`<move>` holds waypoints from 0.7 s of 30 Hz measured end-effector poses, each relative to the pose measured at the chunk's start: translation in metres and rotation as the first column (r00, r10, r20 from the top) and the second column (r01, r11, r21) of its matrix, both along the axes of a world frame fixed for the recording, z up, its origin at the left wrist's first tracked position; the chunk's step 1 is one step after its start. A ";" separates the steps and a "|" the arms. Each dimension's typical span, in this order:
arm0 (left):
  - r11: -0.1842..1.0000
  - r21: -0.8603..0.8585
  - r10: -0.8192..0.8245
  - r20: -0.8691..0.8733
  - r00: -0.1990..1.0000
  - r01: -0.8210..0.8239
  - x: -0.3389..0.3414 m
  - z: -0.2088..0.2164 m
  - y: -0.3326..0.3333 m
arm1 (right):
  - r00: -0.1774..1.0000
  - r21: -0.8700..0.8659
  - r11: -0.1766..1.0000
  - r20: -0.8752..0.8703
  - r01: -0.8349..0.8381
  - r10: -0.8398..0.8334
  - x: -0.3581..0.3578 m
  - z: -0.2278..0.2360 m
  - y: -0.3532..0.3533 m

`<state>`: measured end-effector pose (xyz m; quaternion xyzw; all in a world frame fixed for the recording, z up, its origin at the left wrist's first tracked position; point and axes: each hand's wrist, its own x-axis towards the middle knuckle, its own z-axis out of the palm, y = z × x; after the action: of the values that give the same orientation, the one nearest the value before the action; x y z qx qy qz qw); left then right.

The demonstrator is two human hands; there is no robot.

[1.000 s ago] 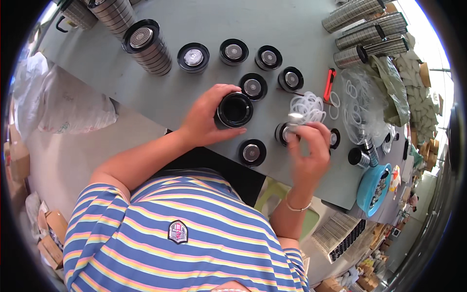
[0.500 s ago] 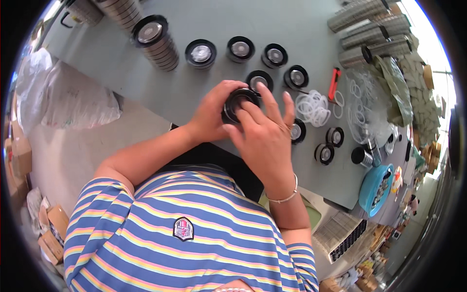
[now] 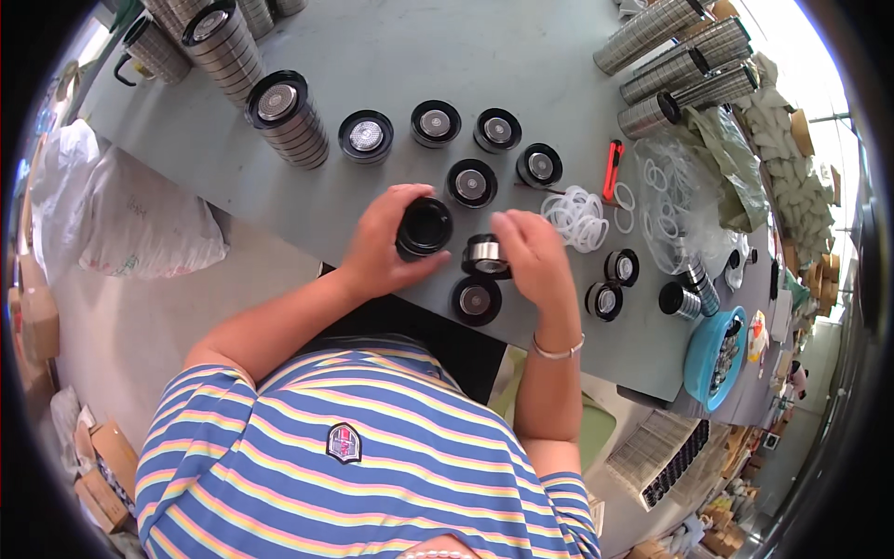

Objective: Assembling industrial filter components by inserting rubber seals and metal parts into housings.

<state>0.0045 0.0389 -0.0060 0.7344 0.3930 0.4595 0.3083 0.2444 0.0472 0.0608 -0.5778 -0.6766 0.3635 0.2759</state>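
Observation:
My left hand [image 3: 380, 250] is curled around a black round lid [image 3: 426, 226], its hollow side facing up. Just right of it, my right hand [image 3: 538, 253] grips a black lid with a silver band [image 3: 485, 253], tipped on its side. The second piece hovers over or touches a lid with a metal disc [image 3: 476, 301] near the table's front edge; I cannot tell which. Beyond my hands, another disc-topped lid [image 3: 471, 184] sits on the table, with more lids [image 3: 436, 123] in a curved row behind it.
White rings [image 3: 575, 219] lie in a pile right of my right hand, near a red cutter knife [image 3: 613, 170] and a plastic bag of rings [image 3: 663, 200]. Lid stacks [image 3: 291, 121] stand back left; steel cups [image 3: 652, 42] lie far right. A blue basin [image 3: 698, 368] sits at right.
My right fingers have come out of the black lid and moved right, now holding the silver-banded lid. My left hand keeps its lid. The view has shifted slightly.

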 end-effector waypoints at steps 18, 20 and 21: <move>0.754 0.304 -0.343 -0.574 0.744 0.582 0.073 0.013 -0.043 | 0.765 0.307 0.728 0.000 0.613 -0.644 0.188 -0.069 -0.104; 0.730 0.331 -0.293 -0.639 0.711 0.598 0.100 -0.001 -0.033 | 0.838 0.292 0.790 -0.086 0.538 -0.539 0.163 -0.081 -0.080; 0.752 0.353 -0.232 -0.649 0.725 0.557 0.108 -0.001 -0.025 | 0.826 0.334 0.774 -0.024 0.537 -0.563 0.144 -0.090 -0.062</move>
<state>0.1127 0.0137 -0.0074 0.9599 0.1514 0.2285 0.0582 0.3880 -0.0151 -0.0294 -0.7101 -0.5387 0.1270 0.4353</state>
